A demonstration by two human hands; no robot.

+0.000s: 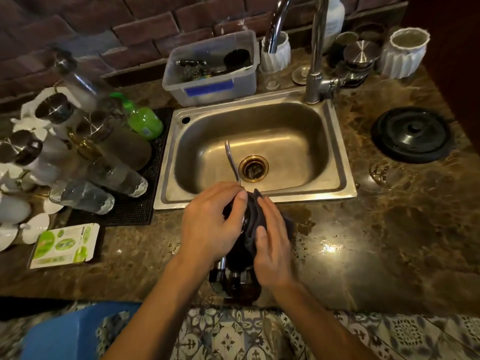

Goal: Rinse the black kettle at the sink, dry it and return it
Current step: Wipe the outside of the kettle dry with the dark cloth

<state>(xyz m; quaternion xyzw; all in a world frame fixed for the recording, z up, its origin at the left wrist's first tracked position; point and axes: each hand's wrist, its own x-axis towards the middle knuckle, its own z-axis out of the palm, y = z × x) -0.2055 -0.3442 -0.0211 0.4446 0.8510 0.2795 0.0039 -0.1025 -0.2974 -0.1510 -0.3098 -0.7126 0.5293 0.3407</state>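
The black kettle point(237, 258) is held over the counter's front edge, just below the steel sink point(335, 162). Its thin curved metal spout point(231, 162) reaches out over the basin. My left hand point(210, 224) grips the kettle's top from the left. My right hand point(272, 242) presses a dark grey cloth point(253, 219) against the kettle's upper right side. The handle, with a metal joint, points toward me between my forearms. Much of the body is hidden by my hands. The kettle's round black base point(411, 135) lies on the counter to the right of the sink.
A chrome tap point(315, 53) rises behind the sink, beside a clear plastic tub point(210, 71). Glasses, bottles and a green soap bottle point(141, 120) crowd a black mat on the left. A green-and-white box point(63, 245) lies front left. White ribbed cups stand at the back.
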